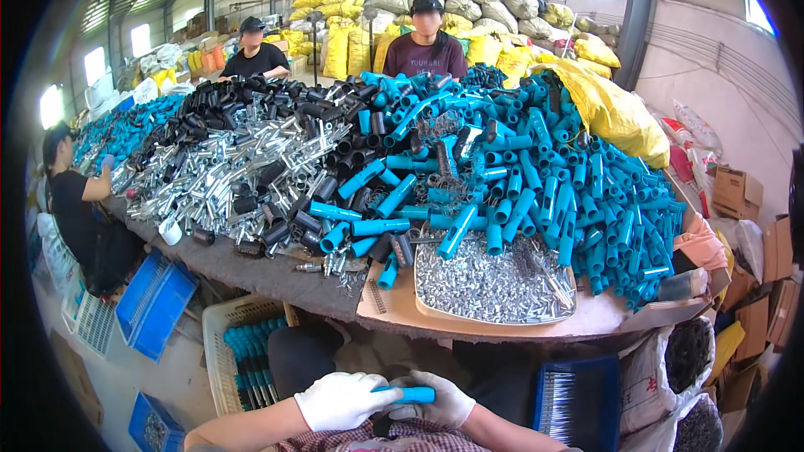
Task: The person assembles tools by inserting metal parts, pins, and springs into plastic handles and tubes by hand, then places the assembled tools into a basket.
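In front of my lap I hold a short teal plastic tube [416,395] lying level. My left hand [347,400], in a white glove, is closed on its left end, with the back of the hand up. Around its right part curl the fingers of my right hand [445,404], also in a white glove. What lies under the fingers is hidden. Beyond my hands, at the table's near edge, stands a shallow tray [494,285] of small metal pieces. Teal plastic tubes [523,209] are piled behind and beside it.
Metal rods [226,163] and black sleeves [276,96] heap up on the table's left. A cream crate [216,360] of teal-handled parts stands at my left; a blue bin [578,402] with thin metal rods and sacks [662,368] at my right. Several people sit around the table.
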